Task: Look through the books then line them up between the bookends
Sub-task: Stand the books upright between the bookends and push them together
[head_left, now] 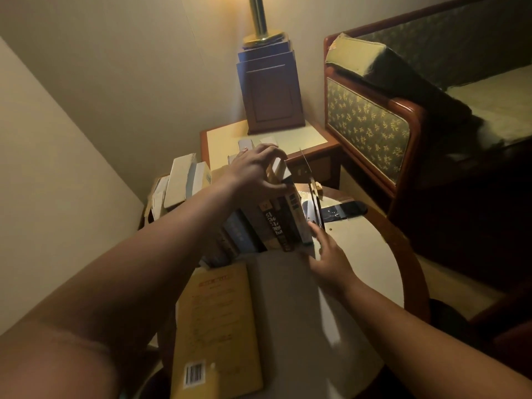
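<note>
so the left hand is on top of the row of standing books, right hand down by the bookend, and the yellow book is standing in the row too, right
Not quite. The head view shows the yellow book lying flat on the table, in front of the row of books. The rest holds: left hand on top, right hand by the bookend.

A row of upright paperback books stands on the round wooden-rimmed bench. A thin metal bookend stands just right of the row. A flat yellow paperback book lies in front of the row. Behind it, a square-based brass lamp stands on the square side table, left of the patterned armchair.
</note>
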The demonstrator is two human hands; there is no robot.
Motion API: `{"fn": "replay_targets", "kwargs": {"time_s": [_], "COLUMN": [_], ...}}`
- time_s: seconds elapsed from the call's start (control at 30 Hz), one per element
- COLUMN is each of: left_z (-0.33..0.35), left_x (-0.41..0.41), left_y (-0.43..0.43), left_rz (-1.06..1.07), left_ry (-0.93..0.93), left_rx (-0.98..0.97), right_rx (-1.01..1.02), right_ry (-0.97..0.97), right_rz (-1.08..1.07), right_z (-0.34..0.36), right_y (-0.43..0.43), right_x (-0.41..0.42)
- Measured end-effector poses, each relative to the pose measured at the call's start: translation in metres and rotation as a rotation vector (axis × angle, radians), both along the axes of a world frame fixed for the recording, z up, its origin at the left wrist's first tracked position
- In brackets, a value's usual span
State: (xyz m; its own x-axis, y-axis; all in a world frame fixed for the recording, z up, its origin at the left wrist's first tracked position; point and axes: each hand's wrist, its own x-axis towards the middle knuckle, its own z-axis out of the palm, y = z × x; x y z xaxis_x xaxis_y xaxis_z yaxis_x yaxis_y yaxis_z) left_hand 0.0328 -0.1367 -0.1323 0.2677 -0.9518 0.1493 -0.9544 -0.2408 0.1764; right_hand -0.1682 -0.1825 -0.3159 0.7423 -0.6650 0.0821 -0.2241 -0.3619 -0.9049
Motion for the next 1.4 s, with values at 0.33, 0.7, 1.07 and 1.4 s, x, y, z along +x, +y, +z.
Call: {"fn": "replay_targets", "kwargs": {"time_s": [0.33,0.7,1.07,1.4], "left_z": [0.007,0.007,0.005,0.003], "left_x": [-0.007,-0.009,-0.008,-0.005], "left_y": [0.009,0.011,0.008,0.007], "left_rz": [0.04,0.065,0.073,0.065], "left_ry": [0.054,0.058,0.047,0.074], "left_rx": [0.002,0.011,0.0,-0.013], "right_rx": [-0.503,-0.723,-0.713,-0.57], "right_ry": [-0.324,0.44,0.561,0.72], "right_rz": [0.26,0.804,0.738,0.602], "right_z": [-0.004,-0.018,0.008,0.018], "right_y": [0.085,0.117,0.045,-0.039], "right_x": [0.01,0.036,-0.038,-0.105]}}
